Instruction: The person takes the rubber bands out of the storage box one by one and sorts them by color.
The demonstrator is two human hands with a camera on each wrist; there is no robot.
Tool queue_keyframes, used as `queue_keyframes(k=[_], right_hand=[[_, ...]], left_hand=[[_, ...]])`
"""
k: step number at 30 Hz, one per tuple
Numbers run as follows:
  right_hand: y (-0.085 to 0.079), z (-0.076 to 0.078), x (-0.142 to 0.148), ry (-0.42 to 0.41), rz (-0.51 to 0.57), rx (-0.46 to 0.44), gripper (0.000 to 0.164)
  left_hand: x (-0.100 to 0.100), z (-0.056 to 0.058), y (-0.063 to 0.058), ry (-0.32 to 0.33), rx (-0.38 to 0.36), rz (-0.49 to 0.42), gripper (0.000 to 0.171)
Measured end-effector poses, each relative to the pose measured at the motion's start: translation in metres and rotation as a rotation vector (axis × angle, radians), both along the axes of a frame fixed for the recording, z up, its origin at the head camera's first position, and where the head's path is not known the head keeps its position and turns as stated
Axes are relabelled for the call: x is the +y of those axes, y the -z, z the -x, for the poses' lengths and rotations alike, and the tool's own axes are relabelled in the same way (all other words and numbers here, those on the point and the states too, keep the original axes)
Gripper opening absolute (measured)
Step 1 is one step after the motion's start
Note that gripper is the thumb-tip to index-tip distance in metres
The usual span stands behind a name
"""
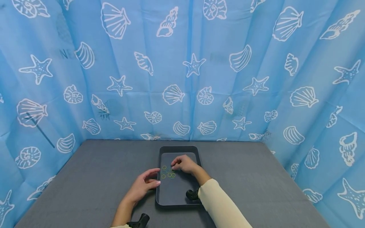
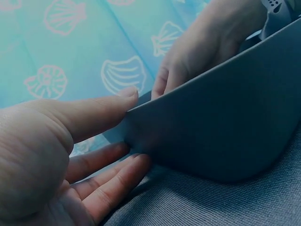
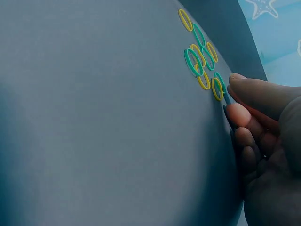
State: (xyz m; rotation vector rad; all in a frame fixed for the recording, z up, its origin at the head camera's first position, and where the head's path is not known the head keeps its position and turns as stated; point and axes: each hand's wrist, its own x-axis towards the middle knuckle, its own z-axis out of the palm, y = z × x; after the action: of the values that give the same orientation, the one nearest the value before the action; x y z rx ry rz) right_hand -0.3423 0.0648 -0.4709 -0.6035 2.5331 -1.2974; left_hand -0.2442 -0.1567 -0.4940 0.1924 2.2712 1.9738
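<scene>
A dark grey rectangular tray lies on the table, with several small thin rings, some yellow and some green, clustered along its left side. My left hand is at the tray's left side. In the left wrist view its thumb rests on the rim and its relaxed fingers touch the outer wall. Inside the tray, my right hand reaches over to the rings. Its thumb and forefinger are close together beside the nearest yellow and green rings, the other fingers loosely bent. No ring shows between the fingertips.
A grey cloth covers the table around the tray. Behind and at both sides hangs a blue curtain with white shell and starfish prints. A black wrist device on the right arm hangs over the tray.
</scene>
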Motion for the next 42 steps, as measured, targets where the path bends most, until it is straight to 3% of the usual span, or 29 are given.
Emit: queue_keyframes(k=[14, 30, 42], right_hand=[[0.0014, -0.0015, -0.0026, -0.038, -0.039, 0.045, 0.008], [0.0042, -0.0005, -0.0084, 0.006, -0.139, 0.125, 0.005], [0.0037, -0.0008, -0.0081, 0.022, -0.156, 0.116, 0.004]], left_hand=[[-0.0001, 0.0014, 0.0019, -0.001, 0.017, -0.003, 0.050], [-0.0019, 0.0018, 0.0035, 0.014, 0.032, -0.020, 0.050], [-0.0025, 0.0010, 0.0043, 0.023, 0.042, -0.020, 0.050]])
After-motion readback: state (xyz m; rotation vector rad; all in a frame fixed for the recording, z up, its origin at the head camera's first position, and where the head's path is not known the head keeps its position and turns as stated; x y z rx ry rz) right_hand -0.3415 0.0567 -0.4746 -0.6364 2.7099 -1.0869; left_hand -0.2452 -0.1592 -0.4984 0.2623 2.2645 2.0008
